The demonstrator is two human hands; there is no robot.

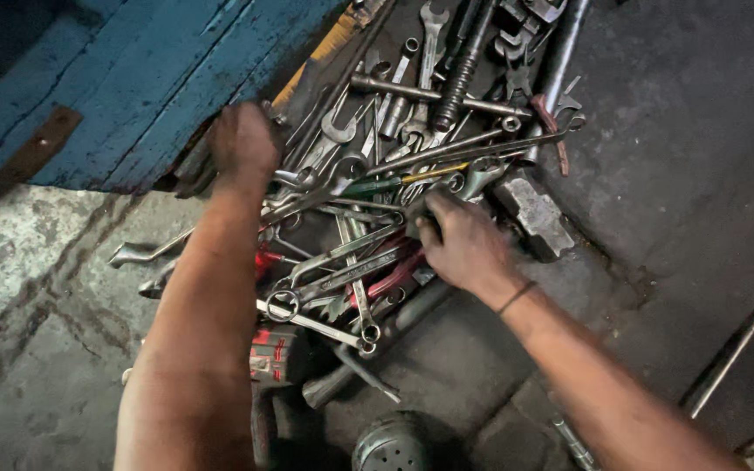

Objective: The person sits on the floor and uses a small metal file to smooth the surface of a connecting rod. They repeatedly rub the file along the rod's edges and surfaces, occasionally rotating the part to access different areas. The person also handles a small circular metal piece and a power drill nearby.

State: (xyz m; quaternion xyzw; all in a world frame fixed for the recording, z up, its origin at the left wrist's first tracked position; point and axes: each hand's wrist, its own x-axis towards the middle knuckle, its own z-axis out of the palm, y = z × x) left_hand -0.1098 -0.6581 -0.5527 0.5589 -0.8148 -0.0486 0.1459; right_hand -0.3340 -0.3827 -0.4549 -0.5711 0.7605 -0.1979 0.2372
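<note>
Head view: right hand (464, 244) fingers curled into wrench pile (368, 218), grasp unclear; left hand (242, 139) clenched at pile's edge. Steel: heavy, rigid, likely greasy; grip mid-shank.

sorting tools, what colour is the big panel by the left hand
Worn blue panel, head view.
</note>
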